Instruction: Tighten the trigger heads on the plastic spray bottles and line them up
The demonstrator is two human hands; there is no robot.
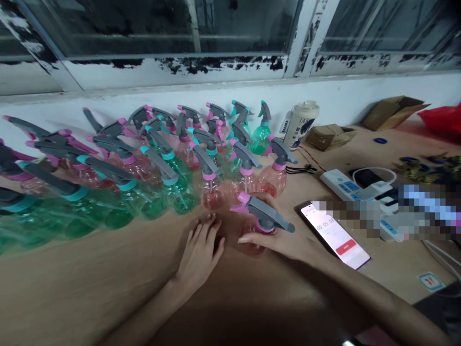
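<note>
My right hand (277, 245) is wrapped round a pink spray bottle (254, 246) with a grey and pink trigger head, upright at the table's middle. Part of the bottle is hidden behind my thumb and fingers. To its left, my left hand (201, 247) lies palm down on the wood with fingers stretched out, holding nothing. Just beyond its fingertips stands another pink spray bottle (212, 192). Two more pink bottles are close by, one of them a pink bottle (272, 179) behind my right hand. A green spray bottle (180, 194) stands to the left.
Many more green and pink spray bottles crowd the left and back. A paper coffee cup (301, 122), cardboard boxes (329, 137), and a red bag (442, 125) line the wall. At right lie a lit phone (336, 235), a power strip (340, 185) and cables.
</note>
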